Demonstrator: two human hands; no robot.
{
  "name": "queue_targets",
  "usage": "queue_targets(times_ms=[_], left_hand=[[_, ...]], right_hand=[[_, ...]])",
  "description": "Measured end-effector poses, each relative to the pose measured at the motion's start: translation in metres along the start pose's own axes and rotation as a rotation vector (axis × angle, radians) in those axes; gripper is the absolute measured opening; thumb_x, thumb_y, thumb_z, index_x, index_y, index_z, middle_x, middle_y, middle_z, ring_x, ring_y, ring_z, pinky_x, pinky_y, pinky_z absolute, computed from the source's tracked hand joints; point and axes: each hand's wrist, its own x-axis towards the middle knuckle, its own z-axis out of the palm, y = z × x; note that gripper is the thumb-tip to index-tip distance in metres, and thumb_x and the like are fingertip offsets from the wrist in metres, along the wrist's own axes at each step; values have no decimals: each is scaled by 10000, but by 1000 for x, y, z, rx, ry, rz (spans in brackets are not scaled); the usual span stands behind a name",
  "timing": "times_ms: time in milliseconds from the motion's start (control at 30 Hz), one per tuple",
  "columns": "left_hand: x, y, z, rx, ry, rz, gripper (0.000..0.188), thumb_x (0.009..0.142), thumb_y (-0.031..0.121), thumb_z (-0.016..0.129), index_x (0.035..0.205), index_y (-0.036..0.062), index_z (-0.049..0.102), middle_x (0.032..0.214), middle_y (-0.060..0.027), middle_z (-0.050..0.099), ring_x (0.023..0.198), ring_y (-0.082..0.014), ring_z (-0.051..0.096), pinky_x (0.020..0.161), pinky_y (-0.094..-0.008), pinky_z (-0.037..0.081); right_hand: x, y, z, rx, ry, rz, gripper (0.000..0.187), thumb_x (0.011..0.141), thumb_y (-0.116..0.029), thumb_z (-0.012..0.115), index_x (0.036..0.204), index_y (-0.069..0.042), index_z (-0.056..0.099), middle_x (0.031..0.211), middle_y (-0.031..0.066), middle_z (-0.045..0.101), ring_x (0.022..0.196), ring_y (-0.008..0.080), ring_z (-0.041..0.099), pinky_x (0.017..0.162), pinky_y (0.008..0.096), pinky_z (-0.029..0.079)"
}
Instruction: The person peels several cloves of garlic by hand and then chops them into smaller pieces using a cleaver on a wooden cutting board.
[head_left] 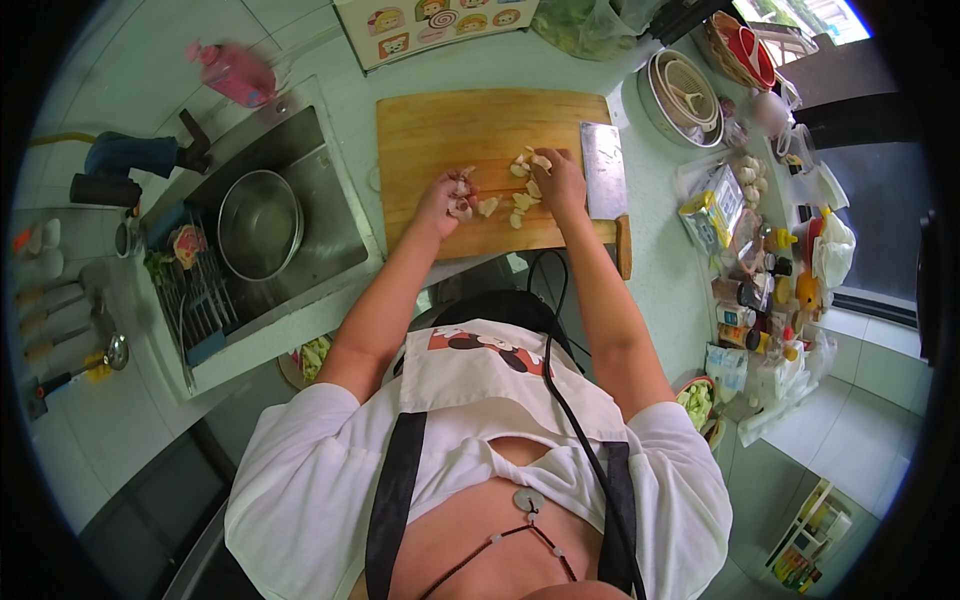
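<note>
On the wooden cutting board (420,115) my left hand (440,208) is curled round garlic skins (461,207), pinkish white and papery. A pale piece (488,206) lies just beside its fingers. My right hand (563,185) is at the far end of a loose group of pale garlic cloves (522,202), its fingertips closed on a clove (541,162). Part of that grip is hidden under the hand. A cleaver (603,170) lies flat along the board's right edge, its wooden handle (624,247) toward me, just right of my right hand.
Left of the board is a sink (340,200) with a metal basin (262,225) and a dish rack (200,290). A pink bottle (235,75) stands behind it. Nested bowls and strainers (682,95) sit at the back right; several jars (735,292) and whole garlic bulbs (750,175) line the right side.
</note>
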Motion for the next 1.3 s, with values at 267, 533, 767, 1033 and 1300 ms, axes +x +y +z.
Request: queue_targets(times_ms=[267, 533, 767, 1033, 1300], left_hand=[[-12, 5, -8, 71, -21, 63, 199, 727, -62, 416, 825, 48, 550, 810, -71, 565, 672, -174, 540, 510, -257, 460], [-7, 13, -5, -74, -52, -39, 45, 800, 106, 520, 772, 72, 526, 631, -33, 502, 586, -150, 511, 444, -255, 407], [-5, -8, 24, 629, 24, 193, 115, 803, 152, 633, 826, 60, 566, 656, 12, 526, 562, -74, 482, 474, -199, 388], [7, -31, 42, 1035, -240, 561, 119, 793, 83, 626, 888, 12, 615, 692, 30, 555, 594, -41, 451, 530, -189, 373], [-4, -32, 59, 1166, -197, 728, 87, 751, 84, 644, 816, 29, 634, 695, -10, 553, 583, -74, 473, 540, -227, 399]], right_hand=[[11, -22, 28, -118, -171, -58, 265, 729, -277, 639, 960, -146, 647, 941, 77, 599, 833, 258, 599, 731, 367, 478], [0, 0, 27, 558, -305, 125, 123, 775, -156, 633, 844, -54, 627, 736, 52, 612, 621, 147, 590, 535, 245, 448], [-16, 11, -1, 1031, -320, 481, 65, 818, -125, 596, 850, -69, 588, 728, 3, 593, 640, 83, 591, 510, 198, 442], [-28, 4, -17, 1099, -321, 497, 70, 835, -146, 585, 876, -95, 560, 758, -21, 580, 630, 60, 580, 512, 170, 458], [-30, 6, -19, 1073, -323, 479, 88, 831, -142, 596, 876, -79, 556, 748, -18, 577, 621, 61, 579, 515, 172, 466]])
